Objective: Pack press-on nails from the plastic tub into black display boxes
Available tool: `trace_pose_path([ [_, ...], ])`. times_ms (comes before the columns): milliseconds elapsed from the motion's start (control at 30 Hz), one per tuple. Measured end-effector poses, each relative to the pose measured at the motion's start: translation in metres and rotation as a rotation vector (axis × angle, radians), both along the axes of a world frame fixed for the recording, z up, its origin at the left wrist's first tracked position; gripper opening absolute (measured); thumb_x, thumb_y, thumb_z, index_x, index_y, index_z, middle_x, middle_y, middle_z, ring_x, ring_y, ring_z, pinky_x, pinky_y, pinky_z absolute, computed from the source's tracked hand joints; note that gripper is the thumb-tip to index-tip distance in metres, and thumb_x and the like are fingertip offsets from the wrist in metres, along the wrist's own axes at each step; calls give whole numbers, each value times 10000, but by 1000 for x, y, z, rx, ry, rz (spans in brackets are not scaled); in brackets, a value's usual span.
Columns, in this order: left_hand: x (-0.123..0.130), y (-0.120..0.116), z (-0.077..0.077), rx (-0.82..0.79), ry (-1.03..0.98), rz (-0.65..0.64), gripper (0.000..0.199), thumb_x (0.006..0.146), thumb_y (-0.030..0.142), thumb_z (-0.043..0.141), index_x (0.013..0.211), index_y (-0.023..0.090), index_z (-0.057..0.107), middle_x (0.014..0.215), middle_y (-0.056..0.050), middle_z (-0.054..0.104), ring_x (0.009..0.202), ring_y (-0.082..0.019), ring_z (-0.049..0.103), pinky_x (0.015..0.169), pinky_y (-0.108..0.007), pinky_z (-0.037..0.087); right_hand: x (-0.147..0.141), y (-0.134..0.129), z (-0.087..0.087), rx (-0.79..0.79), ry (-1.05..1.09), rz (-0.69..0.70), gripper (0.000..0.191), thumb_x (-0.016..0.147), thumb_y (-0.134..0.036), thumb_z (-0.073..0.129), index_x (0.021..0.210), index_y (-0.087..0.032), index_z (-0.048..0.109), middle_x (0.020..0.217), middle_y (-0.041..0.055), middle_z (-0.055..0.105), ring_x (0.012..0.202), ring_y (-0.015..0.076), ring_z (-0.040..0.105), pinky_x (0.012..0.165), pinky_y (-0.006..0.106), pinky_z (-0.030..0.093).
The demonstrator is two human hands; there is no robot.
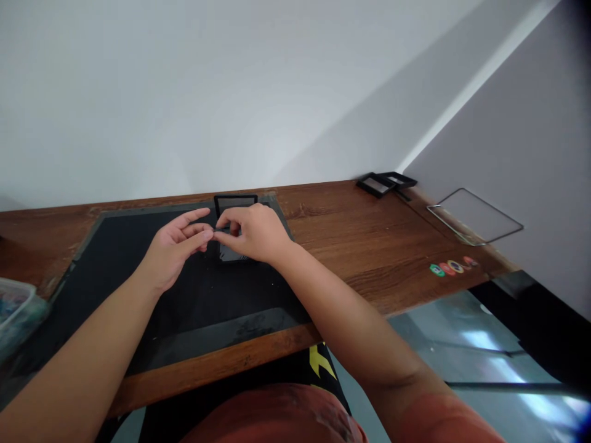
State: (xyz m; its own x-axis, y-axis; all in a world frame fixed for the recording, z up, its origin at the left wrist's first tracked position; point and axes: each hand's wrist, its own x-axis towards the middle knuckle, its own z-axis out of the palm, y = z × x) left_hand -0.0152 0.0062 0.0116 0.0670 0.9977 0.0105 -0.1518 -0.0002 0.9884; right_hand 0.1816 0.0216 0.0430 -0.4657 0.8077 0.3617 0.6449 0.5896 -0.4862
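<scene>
A black rectangular frame (pixel 235 199) with a clear pane lies on the black mat (pixel 138 289), partly hidden under my hands. My right hand (pixel 256 234) rests over its lower part, thumb and forefinger pinched on a thin dark piece at the frame's left side. My left hand (pixel 178 246) meets it from the left, fingertips touching the same spot, the other fingers spread above the mat. What exactly is pinched is too small to tell.
The mat lies on a wooden desk (pixel 369 246) against a white wall. More black frames (pixel 385 183) sit at the far right corner, a clear sheet (pixel 475 216) leans beside them, several coloured round stickers (pixel 452 267) lie near the right edge. A plastic container (pixel 16 311) stands at left.
</scene>
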Motion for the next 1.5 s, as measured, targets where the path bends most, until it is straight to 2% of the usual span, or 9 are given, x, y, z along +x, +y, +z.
trace_pose_path([
  [133,-2,1,-1,10,-73,-2,580,640,292,956,1180,219,757,900,-12,782,690,-87,678,646,-168,571,-5,1,-5,-93,168,29,179,878,-357,722,840,-187,758,749,-1,721,699,118,601,651,251,363],
  [333,-3,2,1,55,-155,3,523,630,270,963,1119,242,780,915,-6,798,729,-103,717,692,-186,614,-11,9,-10,-575,628,133,369,825,-524,762,785,-159,723,619,-17,681,519,66,504,512,205,359],
  [467,-3,1,0,85,-153,6,477,632,235,959,1079,237,790,881,1,788,732,-98,715,690,-169,607,-10,11,-7,-770,678,178,325,813,-469,790,768,-160,700,593,-42,669,459,37,424,455,186,320],
  [567,-4,1,-1,78,-149,-3,449,629,245,963,1045,227,795,850,3,776,705,-90,701,670,-161,597,-6,13,-7,-813,650,240,306,829,-451,777,775,-161,696,624,-44,683,448,31,390,434,187,283],
  [667,-4,1,-2,49,-158,-27,443,620,267,972,1025,224,797,808,7,758,679,-89,684,657,-169,595,-2,14,-10,-727,599,335,290,825,-438,778,790,-157,712,674,-30,697,526,45,471,510,191,363],
  [800,-3,1,-2,-12,-220,-43,424,609,304,981,982,222,796,759,28,721,644,-75,650,650,-186,605,1,12,-12,-476,490,418,269,854,-411,740,796,-149,726,752,7,713,710,97,591,705,244,468],
  [1100,0,2,1,-81,-259,14,428,500,286,1020,817,185,749,698,19,713,632,-99,657,580,-180,577,0,1,-7,57,190,218,268,831,-375,778,1008,-186,710,887,-7,724,716,104,569,682,247,373],
  [1333,0,3,-2,-80,-191,25,431,530,313,1007,855,186,754,770,11,724,666,-94,639,613,-190,555,-1,-1,-6,84,106,193,235,849,-351,743,1030,-204,710,884,-20,730,721,113,572,682,255,356],
  [1500,0,3,-4,-4,-95,98,429,636,410,945,967,203,768,910,-3,703,751,-88,592,581,-164,457,15,4,6,-14,59,108,273,810,-359,781,1032,-206,740,807,-29,723,707,112,573,667,260,337],
])
